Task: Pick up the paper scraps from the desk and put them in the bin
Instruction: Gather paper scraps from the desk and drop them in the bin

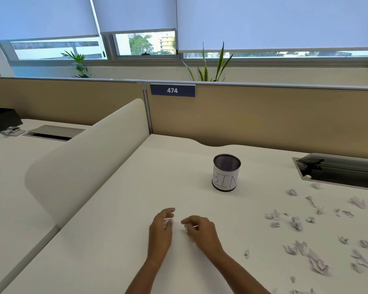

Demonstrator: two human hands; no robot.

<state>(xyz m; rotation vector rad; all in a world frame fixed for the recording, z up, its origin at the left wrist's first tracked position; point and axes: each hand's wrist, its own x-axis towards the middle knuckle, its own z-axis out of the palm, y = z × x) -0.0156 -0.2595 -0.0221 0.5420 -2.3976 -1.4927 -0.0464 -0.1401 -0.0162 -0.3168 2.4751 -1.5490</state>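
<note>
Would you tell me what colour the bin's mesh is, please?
The bin is black mesh, wrapped in a white label; the head view shows it.

bin (226, 172): small black wire-mesh cylinder with a white paper band round it, hand-lettered "BIN". It stands upright with its mouth open, toward the back of the desk (115, 230). Its inside is dark and I cannot tell whether anything lies in it.
paper scraps (295, 222): many crumpled white-grey bits, some with faint print, scattered loosely over the right side of the desk, right of the bin and apart from it.
stray scrap (246, 254): one tiny crumpled piece, lying alone on the desk left of the scatter.
left-hand scrap (167, 222): small white piece, blurred, pinched in the left hand (160, 228), low over the desk.
right-hand scrap (188, 228): small white crumpled piece, pinched in the right hand (200, 230).
</note>
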